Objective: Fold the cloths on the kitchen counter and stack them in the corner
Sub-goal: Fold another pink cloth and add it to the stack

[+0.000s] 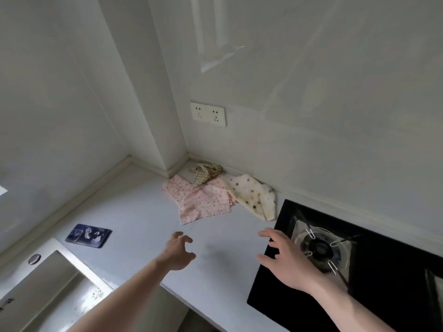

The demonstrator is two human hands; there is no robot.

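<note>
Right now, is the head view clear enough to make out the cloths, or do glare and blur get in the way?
Head view: cloths evenly lit and fairly sharp, patterns readable; glare streaks sit high on the wall, off the cloths; wide-angle bending tilts the walls; left hand casts a soft shadow on the counter; right hand slightly soft.

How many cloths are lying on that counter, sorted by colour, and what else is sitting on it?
Pink dotted cloth: 1
Cream cloth with big dots: 1
Yellow checked cloth: 1
Dark blue card: 1
Total: 4 things, 3 of them cloths, all unfolded near the corner. The left hand and right hand are open, holding nothing.
</note>
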